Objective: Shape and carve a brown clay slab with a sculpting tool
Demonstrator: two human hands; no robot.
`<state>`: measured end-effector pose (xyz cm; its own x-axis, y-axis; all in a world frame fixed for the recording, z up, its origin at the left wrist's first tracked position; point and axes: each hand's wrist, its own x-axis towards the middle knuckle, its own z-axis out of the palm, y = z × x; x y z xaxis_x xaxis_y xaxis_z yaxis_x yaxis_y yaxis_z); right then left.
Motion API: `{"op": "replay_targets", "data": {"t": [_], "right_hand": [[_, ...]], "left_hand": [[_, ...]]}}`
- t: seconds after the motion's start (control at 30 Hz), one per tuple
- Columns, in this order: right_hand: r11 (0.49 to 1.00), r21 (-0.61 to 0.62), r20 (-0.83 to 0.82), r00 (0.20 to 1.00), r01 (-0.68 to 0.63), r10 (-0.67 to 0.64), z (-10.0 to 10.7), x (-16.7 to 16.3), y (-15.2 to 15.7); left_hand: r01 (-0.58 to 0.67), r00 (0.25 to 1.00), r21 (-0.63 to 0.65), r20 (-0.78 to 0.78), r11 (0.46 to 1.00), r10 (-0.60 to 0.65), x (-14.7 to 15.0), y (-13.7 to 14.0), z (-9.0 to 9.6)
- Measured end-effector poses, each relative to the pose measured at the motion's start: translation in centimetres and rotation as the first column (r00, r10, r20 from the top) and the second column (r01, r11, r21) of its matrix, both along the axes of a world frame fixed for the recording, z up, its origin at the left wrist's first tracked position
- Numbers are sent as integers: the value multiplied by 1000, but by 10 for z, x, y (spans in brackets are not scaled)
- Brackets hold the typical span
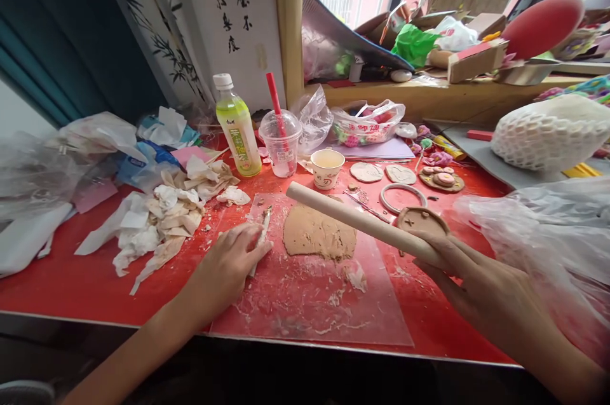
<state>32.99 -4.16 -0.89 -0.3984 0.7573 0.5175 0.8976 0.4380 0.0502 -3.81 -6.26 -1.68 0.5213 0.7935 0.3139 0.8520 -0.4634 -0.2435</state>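
Observation:
My right hand (469,274) is closed around one end of a pale wooden rolling pin (347,217), which slants up and left over the mat. Beneath its far end lies a flat slab of brown clay (317,233) with a rough, torn surface. The slab rests on a clear plastic mat (314,319) strewn with clay scraps. To the left of the slab, my left hand (241,252) grips a thin pale stick-like tool (265,227) with a clay-smeared tip, low at the mat's left edge. Just beyond my right hand sits a round brown clay piece (422,220) with a raised rim.
Crumpled tissues (162,220) heap on the left of the red table (157,297). Behind the mat stand a drink bottle (238,131), a plastic cup (281,151) with a red straw and a paper cup (327,170). A ring (403,198) lies near clay discs; plastic film (548,233) covers the right.

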Motion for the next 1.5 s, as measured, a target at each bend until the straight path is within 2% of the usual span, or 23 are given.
{"op": "replay_targets", "data": {"t": [0.07, 0.2, 0.33, 0.4, 0.43, 0.57, 0.67, 0.77, 1.03, 1.33, 1.5], "right_hand": [[1000, 24, 18, 1000, -13, 13, -4, -4, 1], [998, 15, 70, 995, -67, 66, -10, -11, 2], [989, -33, 104, 983, -146, 149, -12, -11, 4], [978, -44, 122, 971, -202, 206, -12, -11, 5], [971, -47, 132, 962, -233, 238, -13, -11, 6], [940, -63, 208, 917, -335, 341, -16, -16, 11], [957, -27, 257, 923, -288, 285, -18, -25, 12], [972, -12, 257, 938, -236, 231, -17, -33, 16], [975, -173, 169, 971, -139, 168, -15, -59, 52], [974, -174, 81, 983, -147, 163, -9, -82, 82], [982, -157, 36, 993, -109, 116, -6, -94, 82]], "left_hand": [[14, 1000, 19, -1, 1000, -14, -4, -1, -1], [-92, 996, 59, -10, 994, 93, -11, -1, 3], [-136, 988, 150, 90, 979, 123, -8, 3, 17], [-74, 990, 179, 133, 981, 51, 2, 6, 21], [-17, 992, 152, 126, 988, -2, 9, 8, 22], [175, 985, -64, 6, 982, -175, 36, 14, 16], [162, 985, -198, -19, 967, -169, 45, 17, 8], [122, 992, -252, 10, 960, -124, 46, 19, 6], [59, 998, -305, 52, 950, -45, 48, 55, 5], [5, 992, -388, 114, 922, 43, 50, 86, 9], [8, 989, -361, 143, 933, 47, 49, 96, 4]]}}
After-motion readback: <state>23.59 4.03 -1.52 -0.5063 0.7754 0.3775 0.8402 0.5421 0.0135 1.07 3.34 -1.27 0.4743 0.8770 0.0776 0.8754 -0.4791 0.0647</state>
